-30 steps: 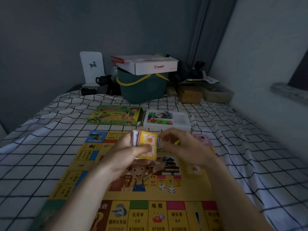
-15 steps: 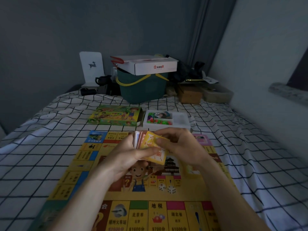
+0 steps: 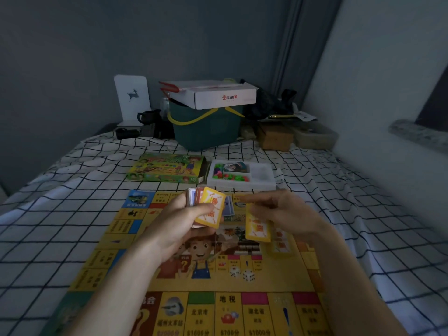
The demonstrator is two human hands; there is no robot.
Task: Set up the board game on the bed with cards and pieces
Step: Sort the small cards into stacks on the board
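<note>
A yellow game board (image 3: 126, 241) lies flat on the checked bed sheet. Above its middle my left hand (image 3: 179, 226) grips a stack of cards (image 3: 208, 207) with a yellow card facing me. My right hand (image 3: 288, 212) is just to the right of the stack and pinches one yellow card (image 3: 258, 226), which hangs down from its fingers. More yellow cards (image 3: 281, 241) lie on the board under that hand. Two white dice (image 3: 242, 274) rest on the board near the centre picture.
Beyond the board lie the green game box lid (image 3: 167, 168) and a white tray (image 3: 261, 173) holding coloured pieces. At the bed's far end stand a green bin (image 3: 206, 127) with a white carton on it, a brown box (image 3: 275, 139) and clutter. A wall runs along the right.
My right hand has drawn one yellow card off the stack and carried it right and down, away from my left hand. The stack stays in my left hand.
</note>
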